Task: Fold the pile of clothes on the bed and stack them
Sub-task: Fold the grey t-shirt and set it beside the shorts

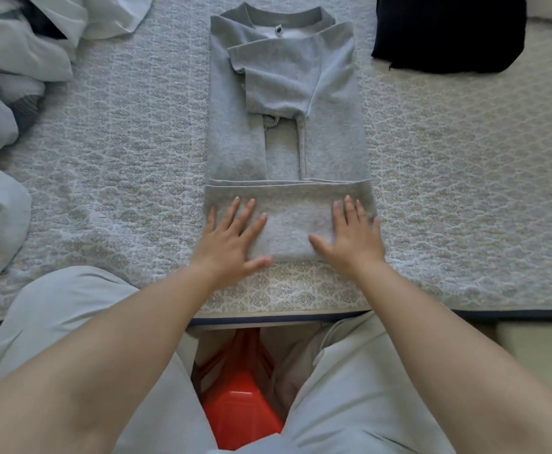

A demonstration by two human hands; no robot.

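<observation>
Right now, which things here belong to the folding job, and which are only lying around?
Part of the job:
- grey T-shirt, sides folded in, hem turned up
- left hand and right hand, flat on the hem fold
- unfolded pale clothes, far left
- folded black garment, far right

Just lying about:
- patterned bedspread
- red stool

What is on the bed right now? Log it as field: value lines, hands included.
shirt: grey shirt, sides and sleeves folded in, bottom edge turned up once
left hand: left hand flat on the turned-up edge
right hand: right hand flat on the same edge
done pile: folded dark garment, far right
unfolded: pale clothes, far left
surface: patterned bedspread
</observation>
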